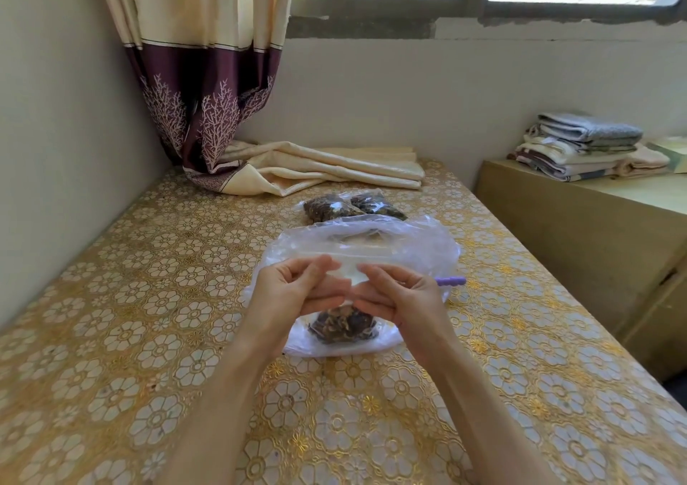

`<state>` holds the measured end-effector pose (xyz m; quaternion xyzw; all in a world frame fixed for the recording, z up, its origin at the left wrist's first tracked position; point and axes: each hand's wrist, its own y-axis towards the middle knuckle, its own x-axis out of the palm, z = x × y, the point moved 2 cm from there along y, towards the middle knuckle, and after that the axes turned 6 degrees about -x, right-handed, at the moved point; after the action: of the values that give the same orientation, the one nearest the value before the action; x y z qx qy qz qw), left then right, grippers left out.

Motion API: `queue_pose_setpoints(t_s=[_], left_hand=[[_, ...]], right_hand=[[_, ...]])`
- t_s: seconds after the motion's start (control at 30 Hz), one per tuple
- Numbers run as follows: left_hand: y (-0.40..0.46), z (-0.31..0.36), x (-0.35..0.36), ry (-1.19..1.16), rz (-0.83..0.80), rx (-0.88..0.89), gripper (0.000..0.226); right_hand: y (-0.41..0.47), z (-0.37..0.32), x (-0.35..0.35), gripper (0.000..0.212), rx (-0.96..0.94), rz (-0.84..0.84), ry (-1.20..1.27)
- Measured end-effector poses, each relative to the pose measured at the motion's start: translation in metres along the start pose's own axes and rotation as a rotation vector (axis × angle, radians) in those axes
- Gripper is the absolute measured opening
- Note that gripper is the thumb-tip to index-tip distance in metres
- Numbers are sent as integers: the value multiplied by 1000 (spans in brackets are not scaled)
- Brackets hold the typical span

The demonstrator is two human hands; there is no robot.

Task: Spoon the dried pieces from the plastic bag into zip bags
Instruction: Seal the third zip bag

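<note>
My left hand [297, 291] and my right hand [397, 295] both pinch the top edge of a small clear zip bag [344, 326], held upright above the table. Dark dried pieces fill its lower part. Behind and under it lies the large clear plastic bag [401, 243], crumpled and open, with a few dark pieces showing inside. A purple spoon handle [451, 281] sticks out to the right from behind my right hand. Two filled zip bags [349, 206] of dried pieces lie further back on the table.
The table [148, 298] wears a gold floral cloth. A cream and maroon curtain [208, 94] hangs at the back left, its folded end lying on the table. A low cabinet [580, 232] with stacked folded towels [583, 146] stands at right.
</note>
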<state>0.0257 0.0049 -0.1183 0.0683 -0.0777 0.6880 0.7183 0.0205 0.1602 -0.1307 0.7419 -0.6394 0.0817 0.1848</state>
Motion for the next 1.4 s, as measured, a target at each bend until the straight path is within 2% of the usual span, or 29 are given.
queue_pose_setpoints(t_s=[0.3, 0.5, 0.93, 1.03, 1.17, 1.4], left_hand=[[-5, 3, 2, -19, 16, 86, 32], [-5, 4, 3, -9, 28, 115, 26], [-5, 9, -6, -16, 98, 174, 13], [-6, 9, -8, -30, 93, 185, 10], [-5, 9, -7, -37, 88, 183, 17], [-4, 6, 0, 60, 62, 182, 21]], right_hand=[[-2, -2, -1, 36, -87, 41, -51], [0, -8, -3, 14, -128, 46, 13], [2, -8, -3, 10, -150, 112, 0], [2, -8, -2, 15, -169, 136, -14], [2, -7, -1, 16, -192, 170, -36], [5, -6, 1, 7, -188, 90, -120]])
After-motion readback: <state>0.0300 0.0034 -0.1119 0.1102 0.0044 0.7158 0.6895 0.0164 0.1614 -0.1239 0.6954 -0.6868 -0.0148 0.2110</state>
